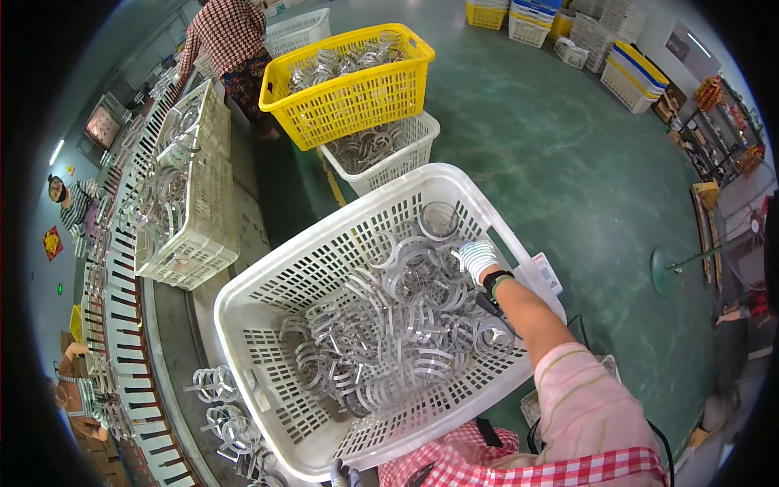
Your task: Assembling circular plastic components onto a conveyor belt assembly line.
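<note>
Right in front of the worker, a big white plastic basket (284, 280) holds a heap of curved metal bands (398, 325), spread from centre out toward 2 o'clock. At approx. 2 o'clock the R hand (477, 258), in a white striped glove, touches the bands at the heap's edge; fingertips are hard to see, so can't tell if that grip has closed on any. Black watch (497, 280) on the wrist. L hand (343, 475), mostly cut off, is by the near rim at 6 o'clock; can't tell its grip either. Loose bands (217, 384) lie outside at 8 o'clock. White crates (199, 227) w/ similar pcs at 10, next to a slatted conveyor (138, 365) at 9. At 12, a yellow crate (357, 101), also full, over a white crate (406, 162). Co-worker (227, 40) in checked top at 11.
</note>
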A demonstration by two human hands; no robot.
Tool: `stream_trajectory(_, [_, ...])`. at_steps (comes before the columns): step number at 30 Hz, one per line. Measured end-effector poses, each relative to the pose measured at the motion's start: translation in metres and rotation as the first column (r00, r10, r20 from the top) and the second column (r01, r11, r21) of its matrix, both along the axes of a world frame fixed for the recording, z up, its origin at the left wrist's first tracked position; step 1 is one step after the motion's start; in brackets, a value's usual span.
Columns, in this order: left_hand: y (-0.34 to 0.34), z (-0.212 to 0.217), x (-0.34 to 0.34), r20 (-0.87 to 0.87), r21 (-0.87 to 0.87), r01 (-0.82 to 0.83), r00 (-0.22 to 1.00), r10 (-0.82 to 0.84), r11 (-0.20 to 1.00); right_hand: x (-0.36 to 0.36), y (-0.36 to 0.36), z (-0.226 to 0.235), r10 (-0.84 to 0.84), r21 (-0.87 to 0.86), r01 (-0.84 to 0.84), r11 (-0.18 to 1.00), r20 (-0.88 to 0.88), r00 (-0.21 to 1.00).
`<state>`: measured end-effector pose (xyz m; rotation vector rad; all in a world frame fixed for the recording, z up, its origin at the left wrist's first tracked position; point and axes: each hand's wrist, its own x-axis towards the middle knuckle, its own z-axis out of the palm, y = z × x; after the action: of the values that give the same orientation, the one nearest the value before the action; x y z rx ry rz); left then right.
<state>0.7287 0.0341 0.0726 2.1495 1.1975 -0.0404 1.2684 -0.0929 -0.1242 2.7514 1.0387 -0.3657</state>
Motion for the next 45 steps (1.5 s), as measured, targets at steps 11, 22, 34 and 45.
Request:
stream_trajectory(11, [0.035,-0.087,0.092,0.289,-0.211,0.321,0.923,-0.255,0.923,-0.019,0.03,0.069,0.389,-0.077,-0.399,0.913,-0.122,0.913])
stream_trajectory(22, [0.012,-0.15,0.135,0.319,-0.432,0.263,0.939,-0.127,0.863,-0.066,0.018,0.074,0.59,0.582,-0.113,0.805,-0.768,0.251])
stream_trajectory(34, [0.015,-0.078,0.093,0.145,-0.902,0.065,0.977,0.158,0.426,-0.076,0.089,0.066,0.337,0.551,0.216,0.806,-0.728,0.597])
stream_trajectory(45, [0.025,0.006,-0.004,0.153,-0.98,-0.012,0.601,0.784,0.201,0.055,0.102,-0.059,-0.295,0.387,0.554,0.737,-0.553,0.779])
